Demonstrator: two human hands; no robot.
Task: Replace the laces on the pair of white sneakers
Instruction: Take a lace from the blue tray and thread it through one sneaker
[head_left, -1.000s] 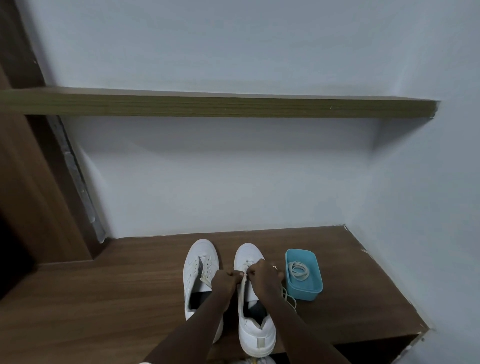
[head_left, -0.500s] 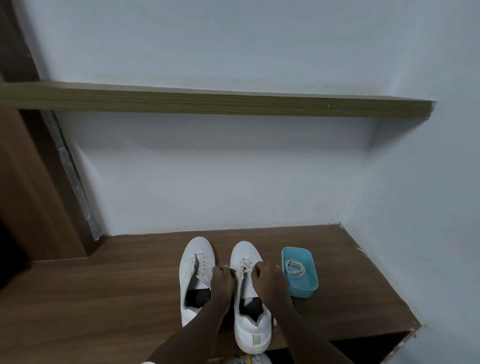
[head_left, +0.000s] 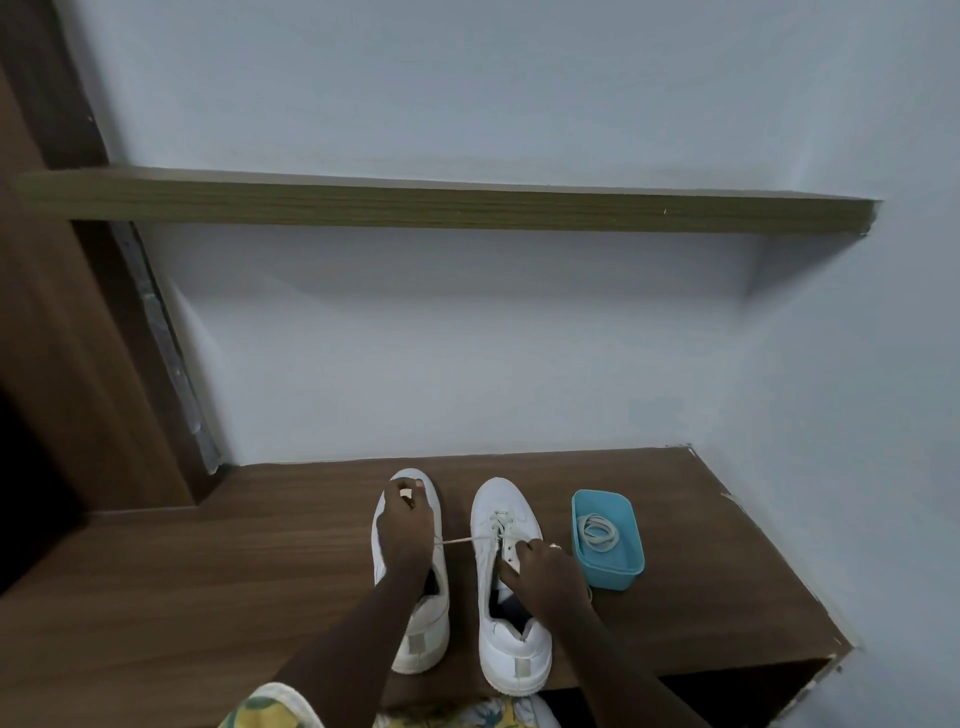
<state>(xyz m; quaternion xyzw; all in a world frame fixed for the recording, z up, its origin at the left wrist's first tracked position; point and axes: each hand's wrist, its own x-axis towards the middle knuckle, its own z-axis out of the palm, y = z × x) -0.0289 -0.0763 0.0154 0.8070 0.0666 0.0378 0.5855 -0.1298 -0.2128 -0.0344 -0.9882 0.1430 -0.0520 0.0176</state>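
While the lace is drawn taut from the eyelets of the right sneaker, it is pinched by the left hand above the toe of the left sneaker. The right hand is clenched at those eyelets; what is gripped cannot be told. The 2 sneakers are stood on a wooden bench, with 1 coiled lace in a blue tub beside.

sneakers on counter | tub right of them
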